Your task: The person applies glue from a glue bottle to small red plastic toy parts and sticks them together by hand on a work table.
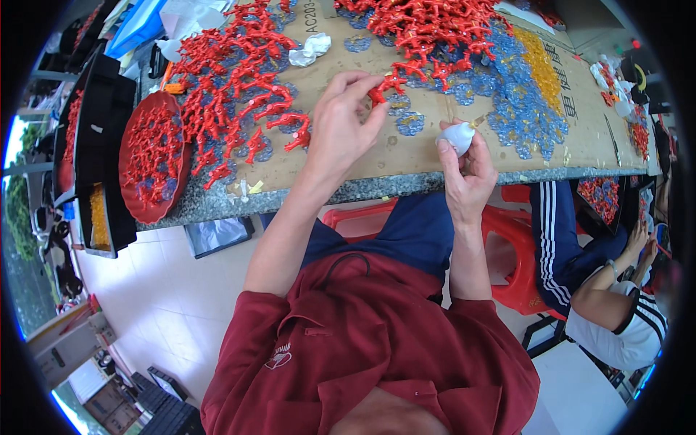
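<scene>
My left hand (339,125) is closed in a pinch on a small red plastic figure (392,84) above the cardboard-covered table. In my right hand (470,177) is a white squeeze bottle (457,136), round like a bulb, its thin amber-coloured tip pointing up and to the right. Just beyond the two hands lie clear blue flower-shaped pieces (410,123). A large heap of red figures (435,25) covers the far middle of the table. More red figures (232,101) stand in rows on blue pieces to the left of my left hand.
A red dish (130,196) of figures sits at the table's left edge, beside black bins (109,130). Loose blue pieces (525,116) and yellow pieces (540,69) spread rightward. A crumpled tissue (310,50) lies on the cardboard (279,163). Another person (616,312) sits at right near red stools (511,254).
</scene>
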A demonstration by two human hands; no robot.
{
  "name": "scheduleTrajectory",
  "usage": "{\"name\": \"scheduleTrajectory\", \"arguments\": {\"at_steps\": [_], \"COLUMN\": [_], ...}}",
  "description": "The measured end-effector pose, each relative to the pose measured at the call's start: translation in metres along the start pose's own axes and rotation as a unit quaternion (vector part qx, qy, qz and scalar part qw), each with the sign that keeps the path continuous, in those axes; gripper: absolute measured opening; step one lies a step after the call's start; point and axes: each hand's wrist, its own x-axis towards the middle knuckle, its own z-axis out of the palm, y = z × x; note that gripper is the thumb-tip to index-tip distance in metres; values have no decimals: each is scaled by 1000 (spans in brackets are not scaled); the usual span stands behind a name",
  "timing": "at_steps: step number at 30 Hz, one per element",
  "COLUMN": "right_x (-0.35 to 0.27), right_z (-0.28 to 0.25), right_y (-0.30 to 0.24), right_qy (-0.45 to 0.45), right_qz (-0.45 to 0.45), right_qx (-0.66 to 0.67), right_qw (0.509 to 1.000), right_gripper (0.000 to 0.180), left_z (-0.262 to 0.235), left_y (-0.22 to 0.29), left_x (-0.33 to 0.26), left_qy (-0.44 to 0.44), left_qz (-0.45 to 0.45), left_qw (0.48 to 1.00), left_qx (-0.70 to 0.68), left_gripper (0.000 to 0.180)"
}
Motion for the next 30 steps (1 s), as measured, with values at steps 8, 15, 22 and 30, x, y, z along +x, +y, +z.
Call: {"name": "scheduleTrajectory", "arguments": {"at_steps": [8,15,22,30], "right_x": [-14,-23,-18,-21], "right_z": [11,26,-3,-6], "right_y": [-26,-34,-57,-59], "right_qy": [-57,-83,-127,-148], "right_qz": [24,-76,-176,-174], "right_qx": [58,1,-66,-81], "right_qw": [996,994,974,970], "right_gripper": [31,36,35,32], "left_z": [-10,-10,-10,-7], "left_y": [2,0,-5,-7], "left_x": [-59,-90,-95,-97], "left_qy": [-75,-89,-72,-57], "left_qz": [-249,-297,-298,-311], "left_qw": [690,595,434,435], "left_qx": [-676,-741,-847,-843], "left_gripper": [29,29,37,37]}}
